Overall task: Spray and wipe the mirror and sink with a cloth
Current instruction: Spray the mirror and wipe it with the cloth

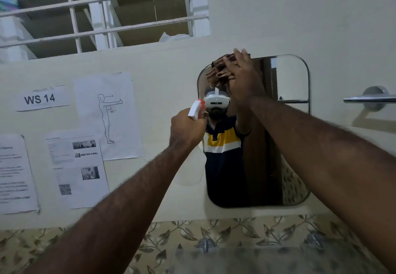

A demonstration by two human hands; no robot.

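A rounded rectangular mirror [293, 136] hangs on the cream wall. My right hand [243, 78] presses a brown striped cloth [218, 70] flat against the mirror's top left corner. My left hand [187, 129] grips a spray bottle [196, 110] with a white and red trigger head, held just left of the mirror's edge; its clear body [191, 166] hangs below my fist. The sink's blurred rim [246, 256] shows at the bottom, with two taps above it.
Printed sheets [107, 115] and a "WS 14" label [40, 99] are taped to the wall on the left. A chrome towel bar [370, 99] juts out on the right. A barred window [102, 9] sits above. Leaf-patterned tiles [171, 235] run below the mirror.
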